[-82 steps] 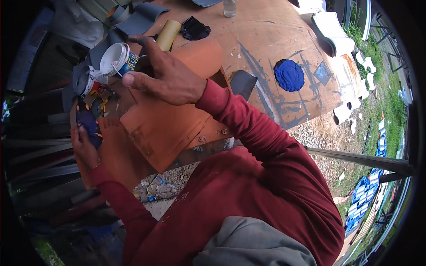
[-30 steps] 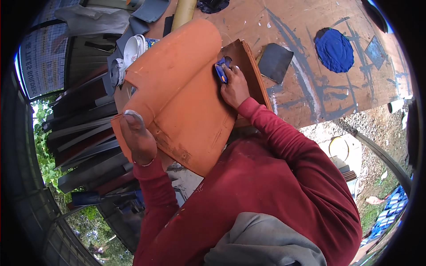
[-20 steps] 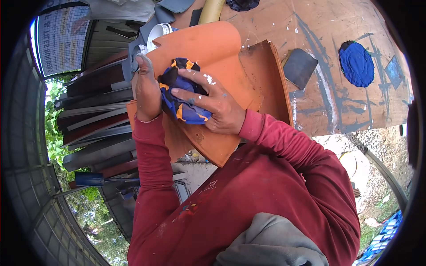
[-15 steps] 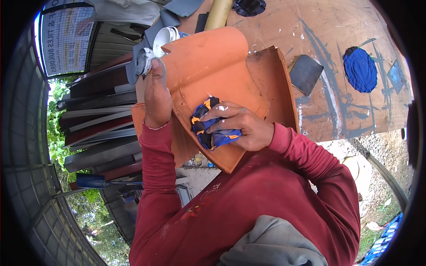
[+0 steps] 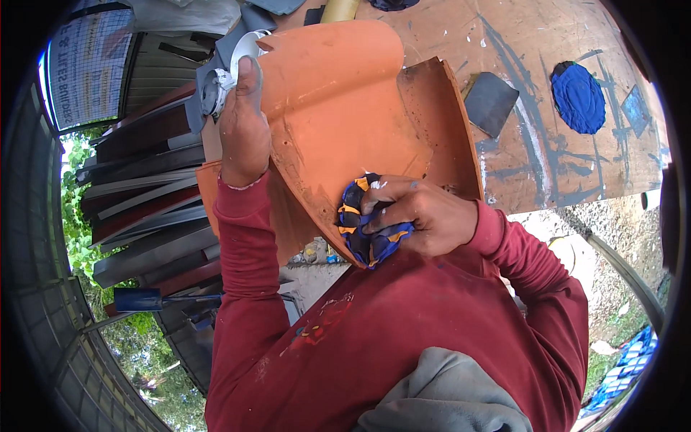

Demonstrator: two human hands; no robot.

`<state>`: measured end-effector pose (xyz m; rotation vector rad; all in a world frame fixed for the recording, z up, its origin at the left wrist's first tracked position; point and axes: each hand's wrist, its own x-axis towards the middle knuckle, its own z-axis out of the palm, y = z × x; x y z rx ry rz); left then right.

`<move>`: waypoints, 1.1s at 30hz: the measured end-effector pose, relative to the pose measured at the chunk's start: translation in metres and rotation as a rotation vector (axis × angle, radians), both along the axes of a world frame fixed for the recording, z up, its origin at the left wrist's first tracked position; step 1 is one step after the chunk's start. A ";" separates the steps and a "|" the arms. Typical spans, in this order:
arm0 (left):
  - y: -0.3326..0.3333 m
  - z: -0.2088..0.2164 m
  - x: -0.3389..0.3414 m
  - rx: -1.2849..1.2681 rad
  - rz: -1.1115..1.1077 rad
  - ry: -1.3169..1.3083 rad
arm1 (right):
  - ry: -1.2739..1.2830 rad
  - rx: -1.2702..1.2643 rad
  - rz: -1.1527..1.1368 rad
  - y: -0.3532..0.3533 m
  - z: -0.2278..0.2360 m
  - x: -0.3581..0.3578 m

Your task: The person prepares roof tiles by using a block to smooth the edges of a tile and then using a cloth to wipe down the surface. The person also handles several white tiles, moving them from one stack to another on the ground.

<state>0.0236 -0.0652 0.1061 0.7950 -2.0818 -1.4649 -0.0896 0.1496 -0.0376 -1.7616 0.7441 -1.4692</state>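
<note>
An orange curved roof tile (image 5: pixel 345 108) lies tilted in front of me, its near corner close to my body. My left hand (image 5: pixel 246 126) grips its left edge with the thumb up; the other fingers are hidden beneath. Bunched in my right hand (image 5: pixel 428 216) is a blue, black and orange cloth (image 5: pixel 374 241), pressed on the tile's near edge. White paint marks the fingers of that hand. A second orange tile (image 5: pixel 450 129) shows under the first on the right.
Paint-stained wooden table (image 5: pixel 540 43) holds a grey sanding pad (image 5: pixel 491 103), a round blue cloth (image 5: pixel 578 99) and a small blue-grey square (image 5: pixel 635 111). White tubs (image 5: pixel 247 49) stand behind the tile. Dark metal strips (image 5: pixel 144 194) are stacked at left.
My right hand has slid the cloth right and toward me along the tile, to its near edge. My left hand keeps its hold. The whole view has shifted slightly.
</note>
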 end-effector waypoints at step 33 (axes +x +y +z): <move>0.008 0.005 -0.014 -0.077 0.023 0.051 | -0.019 0.010 -0.463 0.029 -0.038 0.038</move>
